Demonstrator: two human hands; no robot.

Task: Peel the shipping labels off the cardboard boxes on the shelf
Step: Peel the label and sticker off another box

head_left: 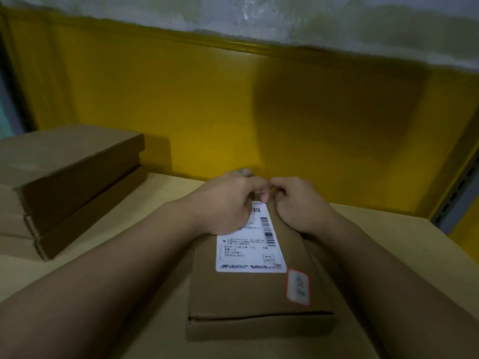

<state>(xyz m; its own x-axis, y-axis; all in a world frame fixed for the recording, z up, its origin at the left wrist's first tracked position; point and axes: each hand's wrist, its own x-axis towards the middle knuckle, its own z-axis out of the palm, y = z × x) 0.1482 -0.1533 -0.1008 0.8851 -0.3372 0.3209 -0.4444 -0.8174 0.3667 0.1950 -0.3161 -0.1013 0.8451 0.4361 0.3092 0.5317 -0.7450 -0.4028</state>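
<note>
On near centre of shelf board [383, 224]: one flat cardboard box [248, 294], long side running near to far, lid seam facing near.

Stuck on top of box: white shipping label [248, 252], printed with barcodes and small text, lying flat over its visible length. Near edge just beside a small red-bordered sticker [298, 286] at near right corner of box top. Far left part of label hidden under a hand.

At far end of label, two bare hands close together, almost touching:
- left hand [228, 200]: resting on far left part of label, fingers curled, thumb tip just past label's far edge.
- right hand [300, 203]: on far right part of box top, just right of label, fingers curled inward toward left hand.
- grip on label edge: cannot tell for either hand, fingertips hidden and blurred.
- small yellowish speck between the two hands, too small to identify.

Both forearms bare, reaching in from near left and near right.

At far left on same board, well apart from centre box: stack of flat boxes [64, 182], three high, lids closed, no label visible on faces in view.

Behind, far side: yellow back panel [233, 112], shadowed at centre right. At right edge: grey metal upright [456, 200] with slots. Along top: crumpled clear plastic sheet [259, 14].
</note>
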